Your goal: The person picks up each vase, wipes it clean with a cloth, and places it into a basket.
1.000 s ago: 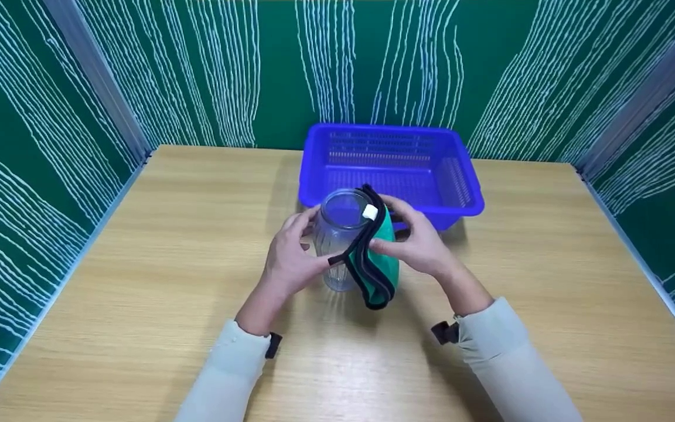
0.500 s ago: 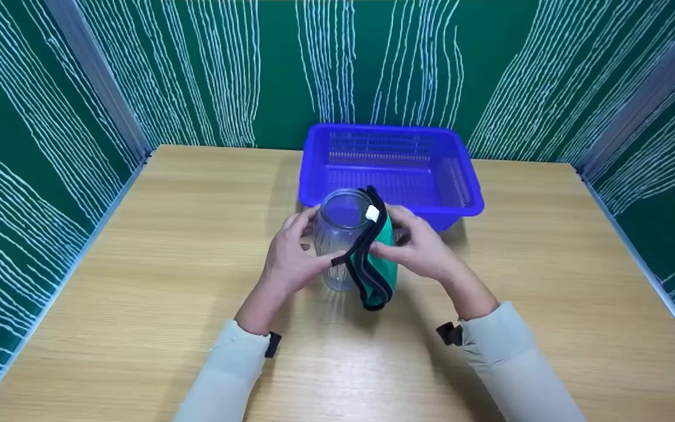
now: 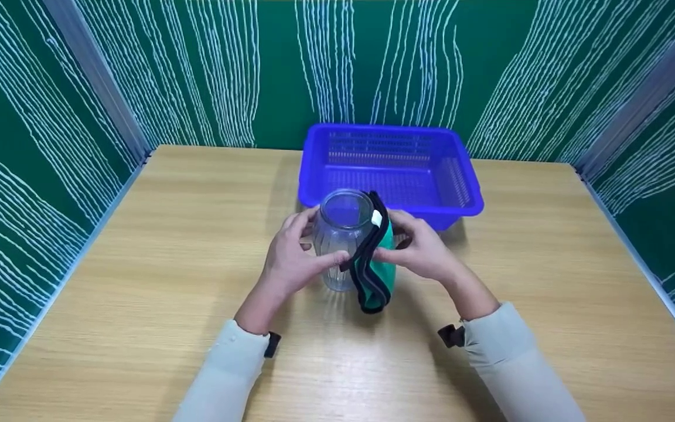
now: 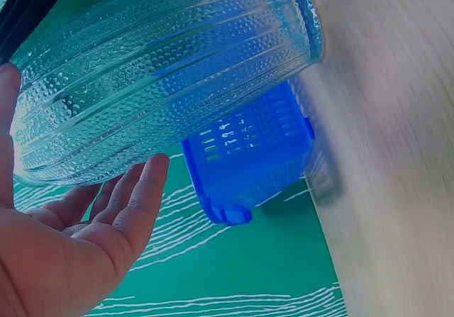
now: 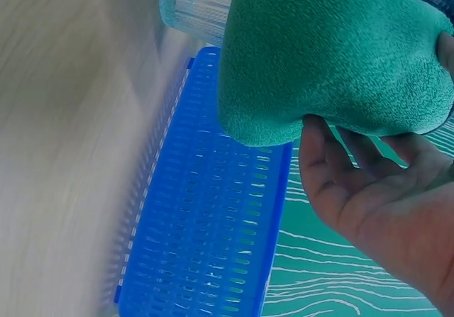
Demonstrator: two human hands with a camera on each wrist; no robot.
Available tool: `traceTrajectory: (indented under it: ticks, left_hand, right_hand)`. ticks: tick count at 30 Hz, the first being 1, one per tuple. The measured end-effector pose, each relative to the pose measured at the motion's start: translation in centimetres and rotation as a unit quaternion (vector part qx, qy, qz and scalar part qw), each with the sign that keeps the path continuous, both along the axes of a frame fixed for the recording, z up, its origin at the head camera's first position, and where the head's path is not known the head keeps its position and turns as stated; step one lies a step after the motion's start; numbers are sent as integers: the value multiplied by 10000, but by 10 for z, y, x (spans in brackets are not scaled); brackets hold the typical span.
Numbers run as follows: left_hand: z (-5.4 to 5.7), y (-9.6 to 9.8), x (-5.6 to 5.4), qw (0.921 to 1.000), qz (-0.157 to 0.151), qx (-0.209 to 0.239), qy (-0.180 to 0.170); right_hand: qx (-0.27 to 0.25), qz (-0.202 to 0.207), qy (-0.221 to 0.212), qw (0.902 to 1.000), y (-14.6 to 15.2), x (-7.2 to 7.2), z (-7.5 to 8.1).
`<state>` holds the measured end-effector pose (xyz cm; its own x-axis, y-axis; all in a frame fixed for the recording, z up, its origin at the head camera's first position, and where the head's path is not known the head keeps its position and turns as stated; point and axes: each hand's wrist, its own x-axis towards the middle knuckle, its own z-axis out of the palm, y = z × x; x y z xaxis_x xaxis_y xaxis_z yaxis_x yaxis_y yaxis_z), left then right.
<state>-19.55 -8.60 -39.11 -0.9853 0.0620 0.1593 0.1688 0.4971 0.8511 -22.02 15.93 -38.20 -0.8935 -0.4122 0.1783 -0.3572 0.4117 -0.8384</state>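
Note:
A clear ribbed glass jar (image 3: pixel 343 234), with no lid on its mouth, stands upright on the table. My left hand (image 3: pixel 293 252) holds it from the left, fingers around the far side and thumb in front. In the left wrist view, the fingers (image 4: pixel 145 196) touch the jar's bumpy wall. My right hand (image 3: pixel 425 246) grips a green terry cloth (image 5: pixel 305 62) with black edging and a small white tag. The cloth stands folded in a curve against the jar's right side, its black edge (image 3: pixel 370 258) close to my left thumb. The right fingertips are partly hidden behind the cloth.
A blue perforated plastic basket (image 3: pixel 466 202) stands on the wooden table (image 3: pixel 208 199) just behind the jar and cloth. Green walls with white wavy lines (image 3: pixel 279 70) close off the back and both sides.
The cloth has shifted slightly toward me, its black tab sliding right past my left thumb. My right hand has moved a little nearer with it. The jar and left hand stay in place.

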Motion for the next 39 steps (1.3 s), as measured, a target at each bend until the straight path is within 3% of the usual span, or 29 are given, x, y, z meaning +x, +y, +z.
traceTrajectory:
  ticks: [6, 14, 22, 39]
  left_hand:
    - [0, 0, 1, 9999, -43, 98, 8]
    - [0, -1, 0, 9999, -67, 106, 9]
    - [0, 0, 0, 9998, -93, 170, 52]
    - [-1, 0, 0, 9994, -117, 323, 60]
  right_hand:
    - [-171, 52, -84, 9998, 1, -2, -4]
    - [114, 102, 93, 9998, 2, -3, -7]
    - [55, 59, 178, 9998, 3, -5, -20]
    - [440, -170, 122, 9988, 0, -9, -44]
